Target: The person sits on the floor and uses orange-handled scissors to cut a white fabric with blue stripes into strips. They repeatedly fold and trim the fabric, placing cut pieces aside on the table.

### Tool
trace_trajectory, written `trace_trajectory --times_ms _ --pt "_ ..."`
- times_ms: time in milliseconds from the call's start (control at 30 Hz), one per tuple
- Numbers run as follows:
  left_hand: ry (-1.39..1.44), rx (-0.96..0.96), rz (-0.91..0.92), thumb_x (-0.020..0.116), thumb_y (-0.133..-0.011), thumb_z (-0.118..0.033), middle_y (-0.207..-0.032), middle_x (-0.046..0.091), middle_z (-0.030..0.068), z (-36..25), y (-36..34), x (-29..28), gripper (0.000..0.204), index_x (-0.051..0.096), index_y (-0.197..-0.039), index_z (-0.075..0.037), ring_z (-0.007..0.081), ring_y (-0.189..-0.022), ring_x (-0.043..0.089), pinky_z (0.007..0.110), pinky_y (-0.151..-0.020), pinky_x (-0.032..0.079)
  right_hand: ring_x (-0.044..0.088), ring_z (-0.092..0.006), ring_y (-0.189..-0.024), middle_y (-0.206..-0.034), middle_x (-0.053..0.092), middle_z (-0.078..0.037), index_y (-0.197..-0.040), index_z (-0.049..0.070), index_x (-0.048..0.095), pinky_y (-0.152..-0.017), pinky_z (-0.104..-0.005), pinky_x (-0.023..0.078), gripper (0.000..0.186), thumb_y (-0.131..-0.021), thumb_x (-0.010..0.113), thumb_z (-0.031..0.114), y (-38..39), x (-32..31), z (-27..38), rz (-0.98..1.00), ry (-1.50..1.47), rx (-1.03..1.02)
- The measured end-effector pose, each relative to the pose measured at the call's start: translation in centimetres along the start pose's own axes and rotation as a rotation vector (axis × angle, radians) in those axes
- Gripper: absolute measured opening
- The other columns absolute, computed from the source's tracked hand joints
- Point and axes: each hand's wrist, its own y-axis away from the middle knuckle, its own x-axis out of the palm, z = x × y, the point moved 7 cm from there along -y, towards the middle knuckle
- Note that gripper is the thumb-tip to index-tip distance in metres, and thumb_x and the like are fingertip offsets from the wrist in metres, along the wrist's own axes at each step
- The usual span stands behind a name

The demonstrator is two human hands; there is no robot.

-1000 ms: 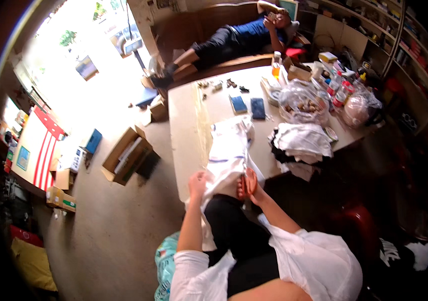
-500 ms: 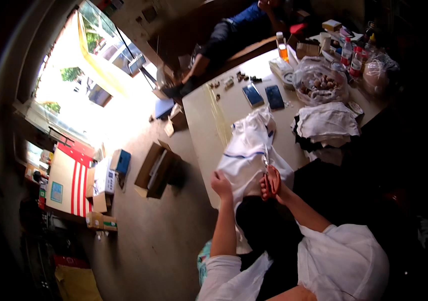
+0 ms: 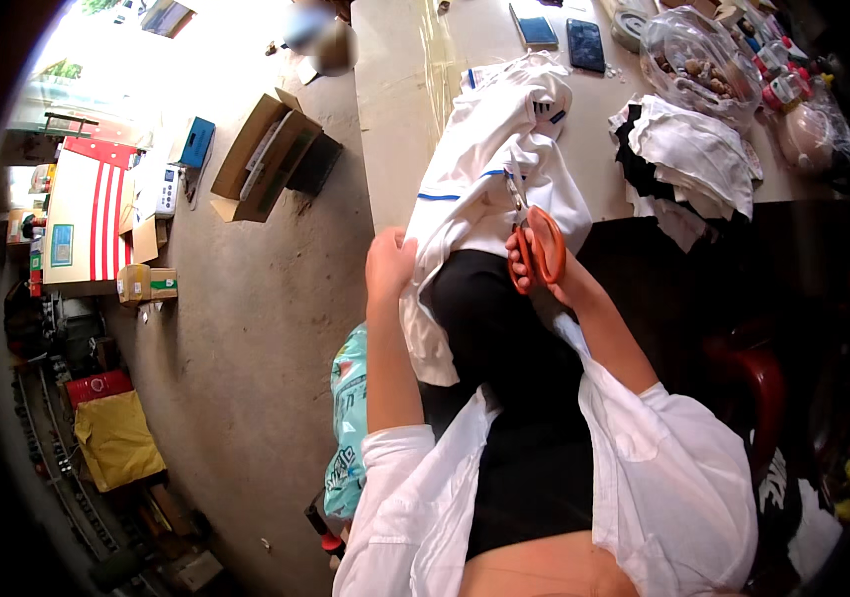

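A white garment [image 3: 489, 149] with blue stripes lies over the near edge of the table [image 3: 395, 109] and over my black-clad leg [image 3: 474, 308]. My left hand [image 3: 392, 259] is closed on the garment's left edge, its fingertips partly hidden in the cloth. My right hand [image 3: 534, 259] grips scissors [image 3: 549, 239] with orange handles; their metal blades point away from me into the fabric. To the right sits a folded stack of white and black cloths [image 3: 693, 159].
Phones [image 3: 586, 45], a plastic bag of round brown items [image 3: 693, 70] and bottles [image 3: 783, 90] crowd the table. An open carton [image 3: 266, 149] and a striped board [image 3: 96, 229] are at left. A turquoise bag [image 3: 349, 418] is beside me; a red chair [image 3: 753, 378] stands right.
The view has tipped downward, so the reclining person has left it. The scissors remain in my right hand at the garment, and my left hand still holds its edge.
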Motion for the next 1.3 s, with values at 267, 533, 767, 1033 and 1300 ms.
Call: trace_trajectory --times_ms 267,533,767,1033,1300 --pt "-0.006 0.173 -0.132 0.071 -0.076 -0.032 -0.093 0.064 0.0187 -5.7 -10.0 3.2 0.046 0.058 -0.106 0.001 0.0337 -0.09 0.061 0.04 -0.079 0.048 0.049 -0.0079 -0.06 -0.074 0.046 -0.001 -0.09 0.006 0.05 -0.05 -0.0216 0.045 0.065 -0.082 0.045 0.07 1.7 -0.8 -1.4 -0.044 0.014 0.033" --pt "0.356 0.101 -0.615 0.058 -0.084 -0.023 -0.088 0.065 0.0209 -6.4 -11.3 -2.8 0.027 0.061 -0.083 0.004 0.0373 -0.083 0.062 0.041 -0.072 0.048 0.044 -0.0054 -0.052 -0.068 0.042 0.002 -0.084 0.009 0.048 -0.047 -0.0187 0.041 0.055 -0.083 0.052 0.063 3.9 -2.6 -1.4 -0.139 0.142 0.077" --pt "0.386 -0.281 -0.708 0.059 -0.082 -0.02 -0.083 0.065 0.0217 6.3 -11.6 -2.1 0.025 0.064 -0.086 0.004 0.0375 -0.078 0.062 0.042 -0.071 0.048 0.043 -0.0043 -0.05 -0.069 0.042 0.002 -0.084 0.009 0.048 -0.044 -0.0175 0.039 0.051 -0.084 0.055 0.059 4.0 -2.9 -0.7 -0.201 0.115 -0.05" --pt "0.206 -0.134 -0.958 0.07 -0.076 -0.019 -0.091 0.06 0.0151 6.9 -5.2 -2.1 0.024 0.06 -0.087 0.0 0.0257 -0.085 0.057 0.036 -0.075 0.045 0.052 -0.0156 -0.057 -0.066 0.051 -0.002 -0.083 0.003 0.051 -0.055 -0.0306 0.045 0.048 -0.077 0.071 0.047 -2.8 -4.2 5.4 -0.432 0.715 -0.369" --pt "0.248 0.365 -0.33 0.069 -0.076 -0.022 -0.093 0.062 0.0163 -6.5 2.9 0.9 0.028 0.06 -0.094 -0.002 0.0341 -0.089 0.059 0.04 -0.078 0.047 0.062 -0.028 -0.073 -0.075 0.063 -0.013 -0.078 0.001 0.057 -0.068 -0.0379 0.047 0.049 -0.072 0.074 0.047 -8.4 -2.4 7.3 -0.663 1.06 -0.45"
